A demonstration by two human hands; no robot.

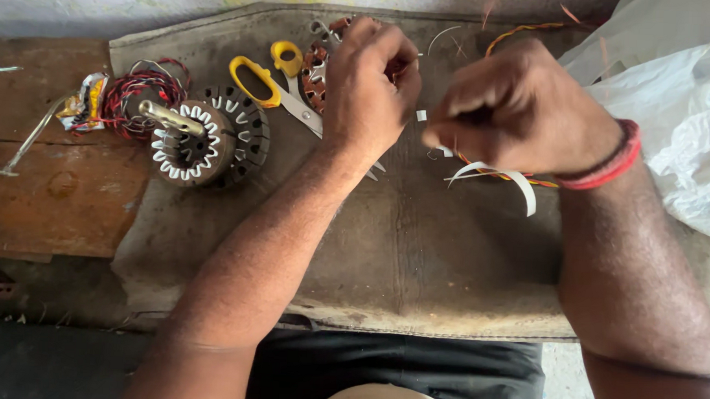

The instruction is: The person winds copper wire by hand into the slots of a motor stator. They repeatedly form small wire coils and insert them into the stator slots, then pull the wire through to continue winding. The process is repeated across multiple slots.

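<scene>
My left hand (372, 86) is closed over a wound motor stator (319, 64) with copper coils, most of which it hides. My right hand (519, 111) is pinched shut just to its right, holding a thin wire or a strip; what it grips is blurred. A red thread band circles my right wrist. White paper strips (507, 178) curl beneath the right hand, over orange wire (518, 30) that runs to the back. Yellow-handled scissors (274, 77) lie left of the stator, their blades passing under my left hand.
A second stator with a metal shaft (204, 135) stands at the left on the grey mat (416, 249). Red and black wire coils (138, 90) lie beside it. A worn wooden board (56, 189) is further left, crumpled clear plastic sheet (680, 116) at the right.
</scene>
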